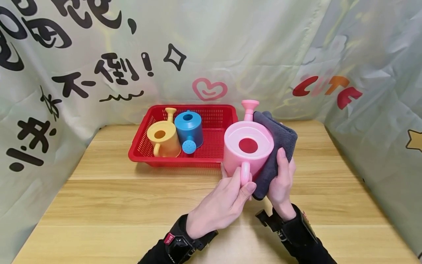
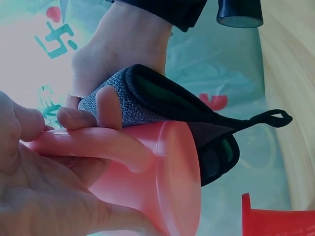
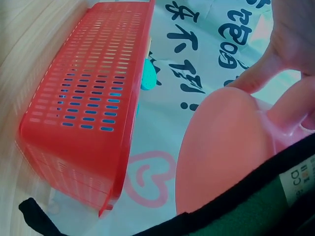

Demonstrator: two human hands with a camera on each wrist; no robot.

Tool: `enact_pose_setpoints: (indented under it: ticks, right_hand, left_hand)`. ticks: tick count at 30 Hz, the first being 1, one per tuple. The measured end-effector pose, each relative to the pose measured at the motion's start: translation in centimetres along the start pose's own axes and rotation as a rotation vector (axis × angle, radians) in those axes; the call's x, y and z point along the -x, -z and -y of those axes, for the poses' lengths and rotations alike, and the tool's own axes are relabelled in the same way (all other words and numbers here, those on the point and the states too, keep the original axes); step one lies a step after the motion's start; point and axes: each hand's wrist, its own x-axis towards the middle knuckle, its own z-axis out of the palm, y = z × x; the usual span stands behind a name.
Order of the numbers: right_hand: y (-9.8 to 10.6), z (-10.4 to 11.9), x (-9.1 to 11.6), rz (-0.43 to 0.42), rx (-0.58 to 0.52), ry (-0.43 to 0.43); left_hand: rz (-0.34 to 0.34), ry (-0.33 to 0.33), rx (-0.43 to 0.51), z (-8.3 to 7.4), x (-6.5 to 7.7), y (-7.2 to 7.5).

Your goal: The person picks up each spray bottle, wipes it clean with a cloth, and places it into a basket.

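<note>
A pink toy watering can (image 1: 248,146) is held up in front of the basket's right end, its spout pointing away from me. My left hand (image 1: 221,205) grips it by the handle (image 2: 98,147), fingers curled round. On the can's right side lies a folded dark grey cloth (image 1: 278,143) with a black hanging loop (image 2: 275,118). My right hand (image 1: 283,183) holds this cloth against the can, thumb on the near face and the other fingers mostly hidden behind it. The can's base shows in both wrist views.
A red plastic basket (image 1: 182,160) stands at the back of the wooden table (image 1: 108,198). Inside it, on the left, are a yellow watering can (image 1: 169,141) and a blue watering can (image 1: 194,128). A printed curtain (image 1: 257,55) hangs behind and along the sides.
</note>
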Motion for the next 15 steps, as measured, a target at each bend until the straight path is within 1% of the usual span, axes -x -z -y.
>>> enact_pose_setpoints:
  ticks: [3,9,15]
  right_hand:
    - [0.01,0.05,-0.14,0.005,-0.011,0.001]
    - [0.15,0.07,-0.27,-0.029,-0.009,-0.013]
    - [0.32,0.14,-0.36,-0.061,-0.001,-0.027]
  left_hand:
    - [-0.001,-0.018,-0.009,-0.03,0.02,0.0]
    - [-0.012,-0.086,-0.097,-0.14,-0.13,0.0]
    - [-0.007,-0.097,-0.142,-0.31,-0.08,0.04]
